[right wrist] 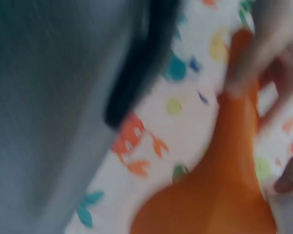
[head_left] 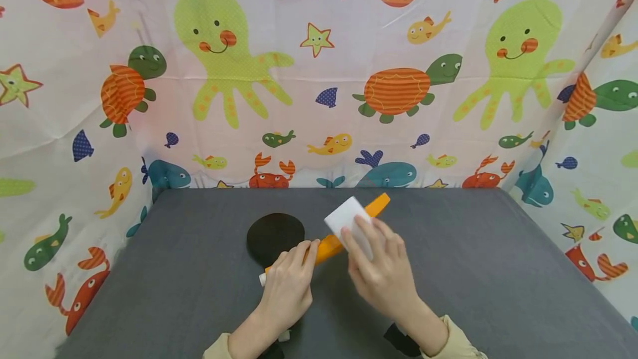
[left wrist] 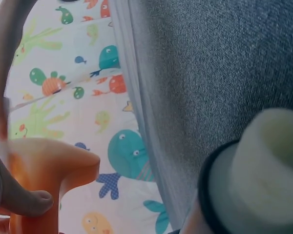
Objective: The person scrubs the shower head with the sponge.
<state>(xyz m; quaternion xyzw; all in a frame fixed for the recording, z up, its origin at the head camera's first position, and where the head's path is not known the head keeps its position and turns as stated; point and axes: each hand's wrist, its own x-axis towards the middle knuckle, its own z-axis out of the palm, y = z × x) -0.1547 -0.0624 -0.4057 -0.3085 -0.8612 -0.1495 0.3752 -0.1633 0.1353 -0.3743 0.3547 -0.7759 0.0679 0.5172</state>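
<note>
My left hand (head_left: 289,281) grips a long orange tool (head_left: 329,247) by its near part. In the right wrist view the orange tool (right wrist: 219,161) has a narrow handle that flares into a wide head. A white rectangular block (head_left: 349,216) is held in my right hand (head_left: 381,265), fingers spread over its face. The block overlaps the orange tool toward its far end. In the left wrist view, the thumb (left wrist: 31,200) lies along the orange surface. Behind my left hand stands a round black disc (head_left: 276,237), its lower part hidden by the hand.
Grey cloth covers the table (head_left: 473,270). A white sheet printed with sea animals (head_left: 319,93) hangs along the back and sides. Near the left wrist, a white cylinder (left wrist: 271,170) with a dark ring shows close up. A black strap (head_left: 401,341) sits by the right wrist.
</note>
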